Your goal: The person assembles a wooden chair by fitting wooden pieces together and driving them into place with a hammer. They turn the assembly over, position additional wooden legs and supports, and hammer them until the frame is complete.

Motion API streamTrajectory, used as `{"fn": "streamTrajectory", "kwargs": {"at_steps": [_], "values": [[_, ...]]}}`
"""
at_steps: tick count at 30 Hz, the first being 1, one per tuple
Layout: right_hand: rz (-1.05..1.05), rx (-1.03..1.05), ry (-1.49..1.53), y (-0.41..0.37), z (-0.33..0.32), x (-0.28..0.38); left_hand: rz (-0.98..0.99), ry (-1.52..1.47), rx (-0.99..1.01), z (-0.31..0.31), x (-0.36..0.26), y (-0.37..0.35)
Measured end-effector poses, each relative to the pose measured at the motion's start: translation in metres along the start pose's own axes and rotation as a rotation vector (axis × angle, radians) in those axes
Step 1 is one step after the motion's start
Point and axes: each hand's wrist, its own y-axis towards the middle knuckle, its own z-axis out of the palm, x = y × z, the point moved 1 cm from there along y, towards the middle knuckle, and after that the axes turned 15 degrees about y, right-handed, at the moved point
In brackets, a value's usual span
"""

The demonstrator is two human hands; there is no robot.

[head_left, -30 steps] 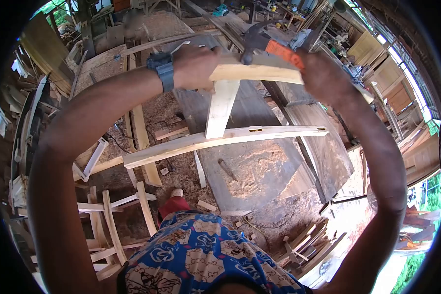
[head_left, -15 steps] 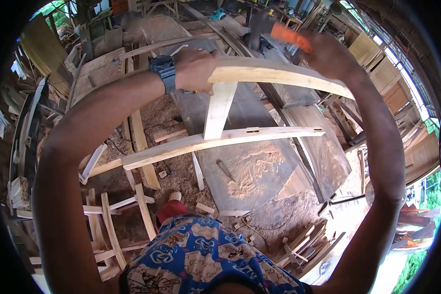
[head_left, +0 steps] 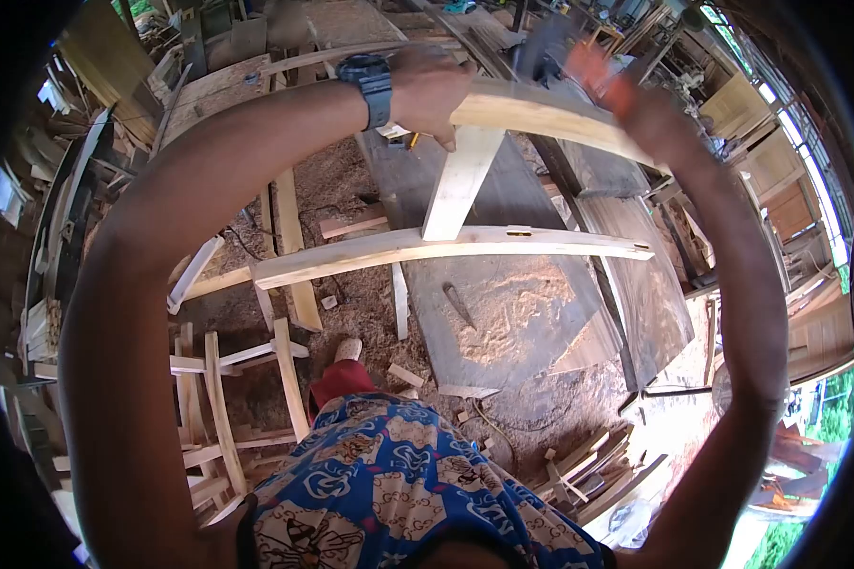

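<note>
My left hand [head_left: 432, 93], with a dark watch on its wrist, is wrapped around the end of a curved upper wooden rail [head_left: 552, 112]. A short upright wooden piece [head_left: 465, 180] joins this rail to a long, curved lower rail [head_left: 380, 251] with small slots near its right end. In my right hand [head_left: 655, 121] is a hammer [head_left: 593, 71], gripped by its orange handle. It is raised above and beyond the upper rail, and its head is smeared by motion. The left fingertips are partly hidden behind the wood.
Below the frame lies a wide dark board [head_left: 427, 322] with sawdust and a pointed tool [head_left: 458, 303] on it. Curved wooden pieces [head_left: 223, 408] stand at lower left. Scrap wood [head_left: 579, 474] lies at lower right, and wooden panels [head_left: 735, 104] lean at the right.
The view has shifted, so the wooden frame and my left hand appear farther right and slightly higher. My right hand and the hammer have moved and look more blurred. Both grips are kept.
</note>
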Motion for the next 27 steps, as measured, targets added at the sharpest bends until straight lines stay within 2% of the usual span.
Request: {"fn": "streamTrajectory", "kwargs": {"at_steps": [1, 2, 3, 6, 8, 9, 11, 16, 18, 19, 21, 22, 23, 25, 26, 27], "values": [[-0.078, 0.071, -0.178, -0.006, 0.013, -0.001, -0.003, 0.003, 0.000, -0.003, 0.000, -0.002], [-0.207, 0.074, -0.135, 0.001, 0.001, -0.006, -0.004, 0.019, 0.028, -0.007, -0.002, -0.003], [-0.232, 0.112, -0.281, 0.009, -0.016, -0.013, -0.007, 0.030, 0.055, -0.011, -0.007, -0.004], [-0.240, 0.101, -0.152, 0.012, -0.040, 0.009, -0.008, 0.005, -0.017, -0.005, -0.005, -0.005], [0.019, -0.173, 0.085, 0.012, -0.032, 0.010, 0.015, -0.011, 0.010, -0.003, -0.003, -0.004], [0.011, -0.172, 0.086, 0.007, -0.019, 0.007, 0.038, -0.013, 0.022, -0.005, 0.000, -0.002], [0.040, 0.135, -0.102, -0.007, 0.010, 0.001, 0.016, -0.028, 0.063, -0.006, -0.001, -0.001], [-0.060, 0.190, -0.074, -0.003, -0.015, 0.010, 0.054, -0.184, 0.110, -0.008, 0.025, -0.008], [-0.087, 0.153, 0.032, -0.009, -0.011, 0.007, 0.029, -0.396, 0.289, -0.007, 0.050, -0.007], [-0.091, 0.142, 0.031, -0.010, -0.010, 0.008, 0.026, -0.386, 0.283, -0.006, 0.065, -0.004], [0.007, 0.045, 0.181, -0.009, -0.006, 0.008, 0.129, -0.700, 0.655, 0.005, 0.093, 0.004], [0.028, 0.024, 0.243, -0.007, -0.004, 0.010, 0.107, -0.900, 0.703, 0.010, 0.105, 0.006], [0.034, 0.017, 0.243, -0.005, -0.003, 0.014, 0.114, -0.893, 0.703, 0.016, 0.116, 0.011], [0.029, -0.059, 0.233, 0.002, 0.003, 0.017, -0.083, -0.747, 0.685, 0.035, 0.139, 0.027], [-0.083, -0.104, 0.219, 0.007, 0.008, 0.015, -0.074, -0.744, 0.692, 0.050, 0.147, 0.041], [-0.071, -0.104, 0.222, 0.010, 0.010, 0.016, -0.024, -0.428, 0.796, 0.072, 0.153, 0.056]]}}
